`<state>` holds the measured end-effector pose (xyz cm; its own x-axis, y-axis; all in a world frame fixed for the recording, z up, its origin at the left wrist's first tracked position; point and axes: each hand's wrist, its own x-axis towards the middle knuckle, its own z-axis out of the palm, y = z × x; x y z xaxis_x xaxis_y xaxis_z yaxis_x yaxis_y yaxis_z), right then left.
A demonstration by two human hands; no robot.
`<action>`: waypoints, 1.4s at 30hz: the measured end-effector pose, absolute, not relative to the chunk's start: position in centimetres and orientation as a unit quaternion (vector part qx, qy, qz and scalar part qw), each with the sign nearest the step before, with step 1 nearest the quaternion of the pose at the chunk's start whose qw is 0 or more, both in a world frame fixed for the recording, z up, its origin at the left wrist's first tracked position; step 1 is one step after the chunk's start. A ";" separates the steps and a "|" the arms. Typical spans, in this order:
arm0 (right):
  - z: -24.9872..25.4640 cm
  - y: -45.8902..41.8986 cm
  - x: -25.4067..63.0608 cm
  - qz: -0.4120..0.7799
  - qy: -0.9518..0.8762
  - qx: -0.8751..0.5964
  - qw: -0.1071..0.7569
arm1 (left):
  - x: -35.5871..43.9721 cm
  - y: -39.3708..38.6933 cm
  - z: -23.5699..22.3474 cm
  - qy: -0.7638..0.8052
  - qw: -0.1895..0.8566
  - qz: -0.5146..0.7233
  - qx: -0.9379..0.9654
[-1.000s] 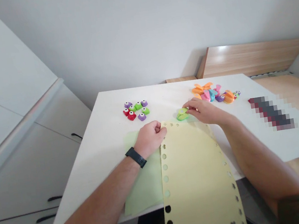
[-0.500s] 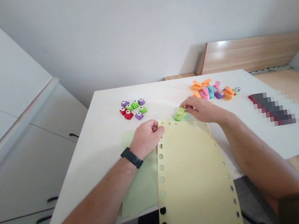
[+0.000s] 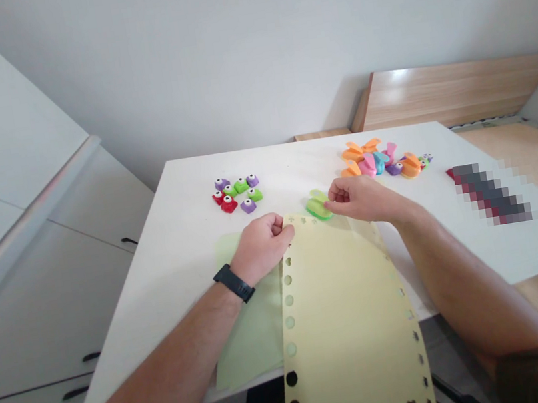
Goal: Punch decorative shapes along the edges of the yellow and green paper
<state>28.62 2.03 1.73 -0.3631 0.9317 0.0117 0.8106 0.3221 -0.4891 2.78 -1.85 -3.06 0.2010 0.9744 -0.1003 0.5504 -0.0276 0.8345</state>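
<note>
A yellow sheet of paper (image 3: 346, 311) with heart, round and other shaped holes along its edges lies in front of me, its near end hanging past the table edge. My left hand (image 3: 264, 242), with a black band on the wrist, pinches its far left corner. At the sheet's far edge sits a light green craft punch (image 3: 319, 205), its lever raised. My right hand (image 3: 357, 198) is beside the punch with curled fingers, the thumb tip on the punch's right end. The punch hides part of that paper edge.
Pale green paper (image 3: 245, 333) lies under the yellow sheet at left. Several small red, green and purple punches (image 3: 237, 194) stand at the back left. Larger orange, pink and blue punches (image 3: 368, 158) cluster at the back right. A pixelated dark item (image 3: 493, 193) lies on the right.
The green punch has shifted slightly left and turned, and its lever now shows raised. My right fingers have moved to its right end. My left hand keeps its pinch on the paper.
</note>
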 end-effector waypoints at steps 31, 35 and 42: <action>0.8 2.3 26.5 0.210 -0.703 -0.662 0.153 | 2.9 -2.0 -2.6 0.574 0.416 0.279 0.648; 0.7 2.4 26.6 0.211 -0.699 -0.667 0.145 | 2.9 -1.9 -2.6 0.588 0.410 0.276 0.641; 0.6 2.4 26.7 0.213 -0.694 -0.672 0.144 | 2.8 -1.8 -2.7 0.595 0.400 0.264 0.645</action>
<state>26.69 2.42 0.64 -0.0542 0.9948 -0.0858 0.8722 0.0054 -0.4891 2.82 -1.80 -2.75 0.1523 0.9790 -0.1357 0.5562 0.0286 0.8305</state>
